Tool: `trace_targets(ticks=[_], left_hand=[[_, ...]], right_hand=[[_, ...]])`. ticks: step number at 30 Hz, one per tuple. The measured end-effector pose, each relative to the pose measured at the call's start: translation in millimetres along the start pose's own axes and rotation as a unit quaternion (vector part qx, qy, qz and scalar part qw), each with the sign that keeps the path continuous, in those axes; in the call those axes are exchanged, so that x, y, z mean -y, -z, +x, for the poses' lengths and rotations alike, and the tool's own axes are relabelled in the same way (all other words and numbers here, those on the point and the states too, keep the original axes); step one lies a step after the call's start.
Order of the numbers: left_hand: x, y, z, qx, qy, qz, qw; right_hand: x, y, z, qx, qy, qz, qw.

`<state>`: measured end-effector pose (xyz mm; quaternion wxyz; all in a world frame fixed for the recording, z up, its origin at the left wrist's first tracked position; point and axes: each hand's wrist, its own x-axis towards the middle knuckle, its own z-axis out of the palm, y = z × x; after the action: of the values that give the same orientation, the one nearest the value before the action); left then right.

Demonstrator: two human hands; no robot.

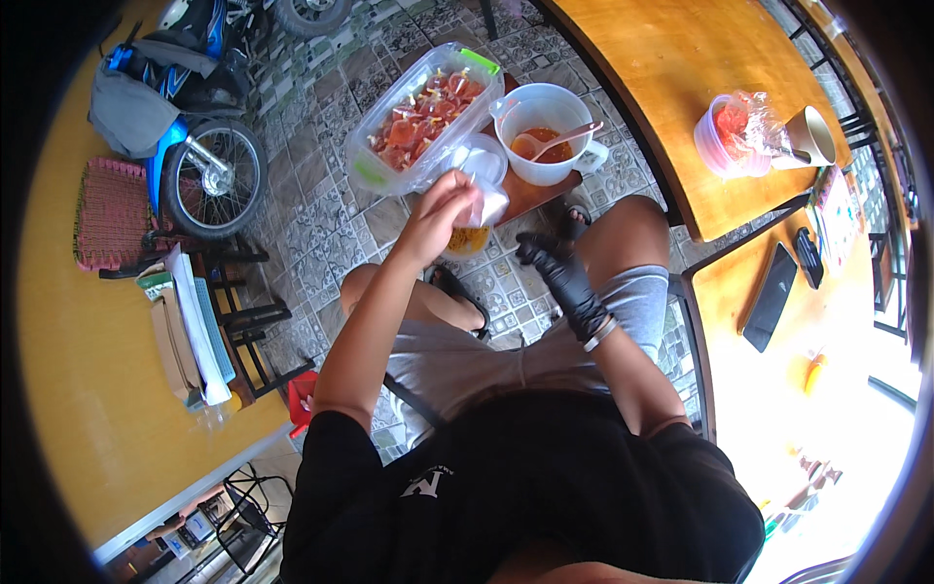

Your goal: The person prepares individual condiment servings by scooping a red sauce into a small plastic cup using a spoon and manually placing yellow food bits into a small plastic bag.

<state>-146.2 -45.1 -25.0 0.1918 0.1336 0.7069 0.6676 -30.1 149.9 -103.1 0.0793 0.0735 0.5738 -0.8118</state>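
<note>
My bare left hand [441, 215] grips the top of a small clear plastic bag [492, 204]. Orange-yellow sauce with dark specks fills the bag's bottom, which hangs above the tiled floor. To the right of it is my right hand [556, 274], in a black glove, its fingers bent; whether they pinch anything small cannot be made out. Beyond the hands stands a translucent plastic jug [543, 102] with red-orange sauce and a pink ladle [565, 139] leaning in it. Left of the jug, a clear plastic box [387, 95] holds many small tied bags of red sauce.
A low brown stool or table [522, 196] supports the jug. At right, a wooden table [649, 66] carries a pink tub [711, 146] with plastic bags and a beige cup [811, 139]. A phone [770, 296] lies on another table. A motorbike [182, 139] is parked at left.
</note>
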Motion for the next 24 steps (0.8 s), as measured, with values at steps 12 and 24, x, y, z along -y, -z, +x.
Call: trace_targets(ticks=[12, 24], left_hand=[[-58.5, -43.1, -131.9, -0.091, 0.018, -0.098, 0.991], [-79.5, -47.2, -143.6, -0.107, -0.055, -0.183, 0.976]], right_hand=[[104.2, -67.0, -19.3, 0.099, -0.016, 0.036, 0.994], [144.4, -78.4, -67.9, 0.068, 0.064, -0.095, 0.991]])
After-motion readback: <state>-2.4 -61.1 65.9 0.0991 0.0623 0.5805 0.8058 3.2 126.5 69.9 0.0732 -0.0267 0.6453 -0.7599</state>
